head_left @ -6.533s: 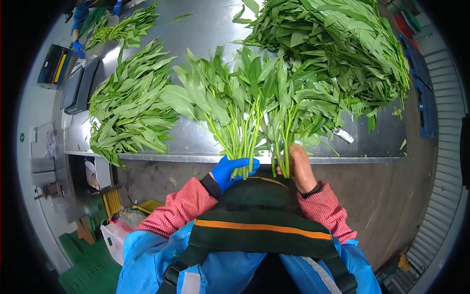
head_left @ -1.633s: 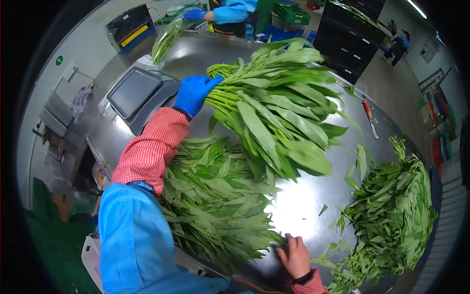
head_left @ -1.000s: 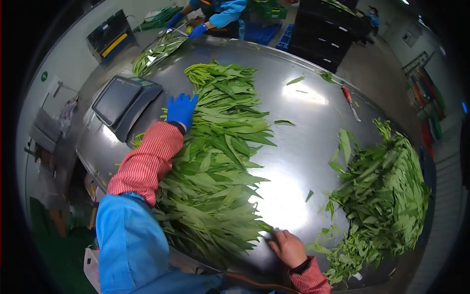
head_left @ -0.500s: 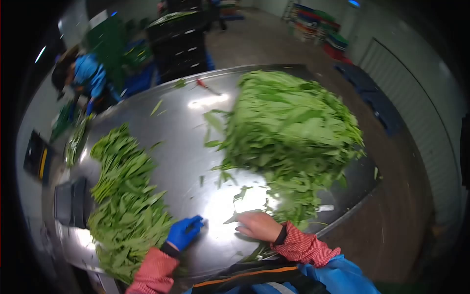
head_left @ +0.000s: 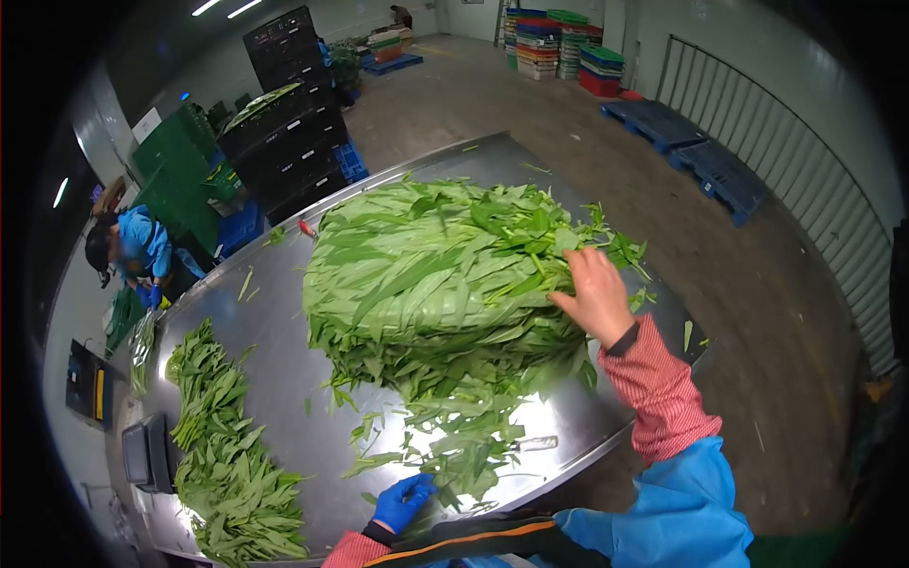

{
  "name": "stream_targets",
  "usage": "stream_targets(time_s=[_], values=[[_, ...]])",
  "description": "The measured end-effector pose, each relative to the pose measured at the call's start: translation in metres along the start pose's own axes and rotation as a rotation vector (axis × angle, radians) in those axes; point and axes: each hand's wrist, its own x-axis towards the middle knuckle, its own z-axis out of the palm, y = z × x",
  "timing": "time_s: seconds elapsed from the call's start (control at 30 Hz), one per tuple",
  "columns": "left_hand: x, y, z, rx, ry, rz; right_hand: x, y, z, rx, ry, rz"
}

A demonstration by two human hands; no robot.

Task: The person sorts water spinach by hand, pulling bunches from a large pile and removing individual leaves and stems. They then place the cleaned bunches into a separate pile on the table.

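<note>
Pile point(head_left: 440, 270) on tbl point(head_left: 284, 355), R of bunches point(head_left: 237, 473).

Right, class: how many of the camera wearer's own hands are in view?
2. The blue-gloved left hand is beside loose leaves; the bare right hand is at the right side of the big leafy heap.

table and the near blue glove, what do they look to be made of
The table looks like smooth bare metal, probably stainless steel: grey, with bright glare and soft reflections. The near blue glove looks thin and rubbery, perhaps nitrile or latex, since it follows the fingers closely; the exact material can't be told.
</note>
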Motion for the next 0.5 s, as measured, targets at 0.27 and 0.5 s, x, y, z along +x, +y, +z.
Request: stream_targets(time_s=[0.27, 0.5], values=[[0.022, 0.003, 0.033, 0.051, 0.005, -0.038, 0.085, 0.077, 0.040, -0.003, -0.318, -0.018], [0.025, 0.007, 0.045, 0.114, 0.012, -0.088, 0.101, 0.086, 0.079, 0.028, -0.503, 0.034]])
